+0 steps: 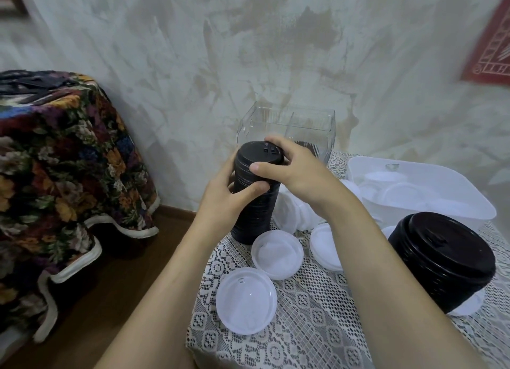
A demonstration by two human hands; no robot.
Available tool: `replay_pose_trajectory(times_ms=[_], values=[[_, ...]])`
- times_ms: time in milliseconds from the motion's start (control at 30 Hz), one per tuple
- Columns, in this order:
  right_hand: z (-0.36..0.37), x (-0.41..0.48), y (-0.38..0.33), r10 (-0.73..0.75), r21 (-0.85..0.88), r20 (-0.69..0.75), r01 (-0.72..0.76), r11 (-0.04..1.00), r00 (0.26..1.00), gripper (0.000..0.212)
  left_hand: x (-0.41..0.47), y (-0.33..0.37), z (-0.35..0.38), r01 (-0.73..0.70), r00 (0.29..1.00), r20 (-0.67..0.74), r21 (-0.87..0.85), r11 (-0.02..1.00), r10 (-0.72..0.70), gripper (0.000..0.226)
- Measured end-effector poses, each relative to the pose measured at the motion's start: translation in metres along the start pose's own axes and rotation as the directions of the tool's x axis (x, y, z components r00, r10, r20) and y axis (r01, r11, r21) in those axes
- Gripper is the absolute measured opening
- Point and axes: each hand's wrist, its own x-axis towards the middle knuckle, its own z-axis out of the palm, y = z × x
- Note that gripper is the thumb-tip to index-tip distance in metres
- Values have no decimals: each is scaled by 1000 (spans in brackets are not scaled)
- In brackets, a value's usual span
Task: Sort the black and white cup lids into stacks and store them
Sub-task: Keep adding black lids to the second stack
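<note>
A tall black lid stack (252, 211) stands upright at the bench's (303, 330) far left corner, close to the edge. It is gripped round the middle by the left hand (220, 203) and clasped at the top by the right hand (298, 172). A loose white lid (245, 299) lies just beside the left edge. More white lids (289, 214) are partly hidden behind the right forearm.

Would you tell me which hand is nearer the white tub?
Right. The right hand grips the top of the tall black lid stack, toward the white tub; the left hand grips its opposite side.
</note>
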Motion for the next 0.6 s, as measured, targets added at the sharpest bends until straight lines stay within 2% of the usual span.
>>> replay_pose_trajectory(times_ms=[200,367,467,533,600], values=[[11,-3,4,9,-32,-76,-11,999,997,54,2,-5,2,6,999,-40,18,1000,-5,79],[25,-4,7,5,-80,-178,-19,997,984,76,1,-6,1,9,999,-38,6,1000,-8,84],[28,-5,8,-13,-44,-184,5,999,983,89,0,-6,0,10,1000,-27,-13,1000,-10,86],[26,-6,7,-15,28,-163,20,999,987,77,0,-4,-2,0,1000,-27,-18,1000,0,84],[24,-7,7,-12,94,-146,26,995,989,55,-1,-2,-2,-17,999,-33,-23,1000,16,84]])
